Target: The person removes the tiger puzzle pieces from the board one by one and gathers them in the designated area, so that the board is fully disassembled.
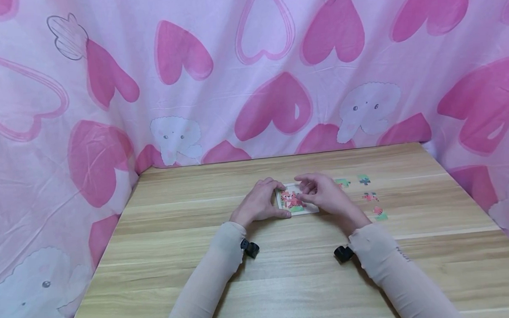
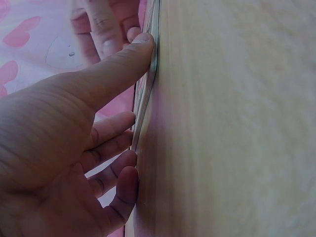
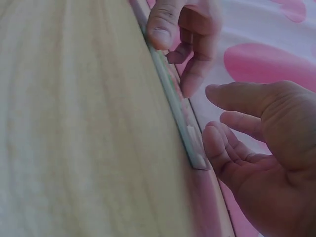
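Puzzle board (image 1: pixel 308 209), left grip (image 1: pixel 260 202) holding its edges, right grip (image 1: pixel 323 194) parted above it

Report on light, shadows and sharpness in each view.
Head view: soft, fairly even light, faint shadows beside the sleeves, loose puzzle pieces too small for fine detail; left wrist view: dimmer, table grain smeared, a pinkish sheen near the left hand; right wrist view: table soft and streaky, the puzzle board steeply foreshortened, its picture unreadable.
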